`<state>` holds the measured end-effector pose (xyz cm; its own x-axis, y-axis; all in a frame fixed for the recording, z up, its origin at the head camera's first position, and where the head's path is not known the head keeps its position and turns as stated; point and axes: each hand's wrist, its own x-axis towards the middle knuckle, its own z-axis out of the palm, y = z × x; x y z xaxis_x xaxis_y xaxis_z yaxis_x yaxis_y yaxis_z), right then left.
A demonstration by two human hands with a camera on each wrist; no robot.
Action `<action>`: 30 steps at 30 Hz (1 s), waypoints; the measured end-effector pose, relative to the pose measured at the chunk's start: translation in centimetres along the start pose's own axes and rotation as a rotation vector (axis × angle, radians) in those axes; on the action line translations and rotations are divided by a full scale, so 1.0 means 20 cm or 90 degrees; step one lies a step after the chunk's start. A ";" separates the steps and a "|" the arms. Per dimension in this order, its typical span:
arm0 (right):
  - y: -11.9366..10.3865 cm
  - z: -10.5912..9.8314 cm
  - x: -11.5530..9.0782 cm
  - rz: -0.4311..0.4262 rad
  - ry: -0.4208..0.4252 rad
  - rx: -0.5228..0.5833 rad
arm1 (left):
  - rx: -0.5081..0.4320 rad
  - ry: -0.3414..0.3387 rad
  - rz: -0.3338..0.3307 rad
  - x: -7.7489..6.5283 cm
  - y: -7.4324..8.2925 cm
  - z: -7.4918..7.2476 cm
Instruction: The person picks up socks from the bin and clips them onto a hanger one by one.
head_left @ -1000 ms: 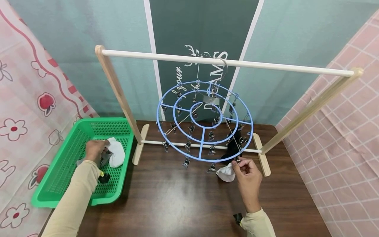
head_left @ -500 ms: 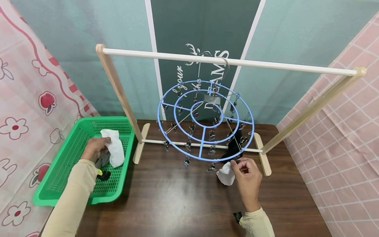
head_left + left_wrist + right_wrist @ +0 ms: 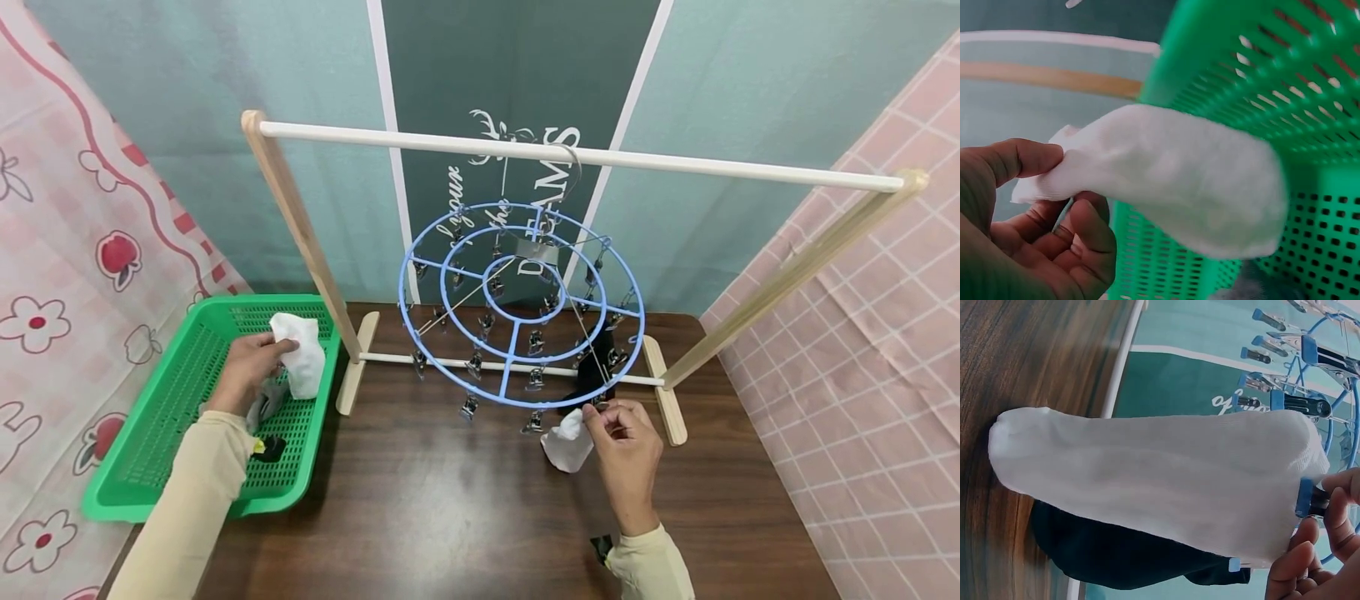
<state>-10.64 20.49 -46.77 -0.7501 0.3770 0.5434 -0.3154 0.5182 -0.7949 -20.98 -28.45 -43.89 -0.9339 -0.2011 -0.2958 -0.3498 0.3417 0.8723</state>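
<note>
My left hand (image 3: 251,362) pinches a white sock (image 3: 1172,175) by its cuff between thumb and fingers, held over the green basket (image 3: 172,358). A grey sock-like cloth (image 3: 266,406) lies below it in that basket. At the right, my right hand (image 3: 630,454) pinches a blue-tipped metal clip (image 3: 1305,497) on the round blue hanger (image 3: 510,362). This clip sits at the cuff of another white sock (image 3: 1160,475), which hangs down towards the table. Behind it hangs a black sock (image 3: 1116,547), partly hidden by the white one.
The hanger hooks onto the white bar (image 3: 450,147) of a wooden rack standing on the brown table (image 3: 420,517). Several other clips dangle from its rings. Pink tiled panelling (image 3: 892,333) borders the right side, and a patterned curtain (image 3: 45,250) the left.
My left hand has raised the white sock from among the basket's contents and moved it slightly right. The right hand stays at the clip, while the hanging white sock shifts slightly left.
</note>
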 end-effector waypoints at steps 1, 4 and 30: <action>0.00 0.00 0.00 0.001 0.001 -0.005 | -0.003 0.008 0.014 -0.02 0.01 0.00; 0.00 0.00 0.00 -0.005 0.004 -0.026 | -0.019 0.024 0.054 -0.06 0.03 0.02; -0.09 0.03 -0.01 0.197 -0.311 0.179 | -0.041 0.029 0.179 -0.23 0.18 0.08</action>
<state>-10.31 18.95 -45.71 -0.9883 0.0489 0.1448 -0.1327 0.1958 -0.9716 -18.05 -24.91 -40.05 -0.9886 -0.1489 -0.0218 -0.0706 0.3310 0.9410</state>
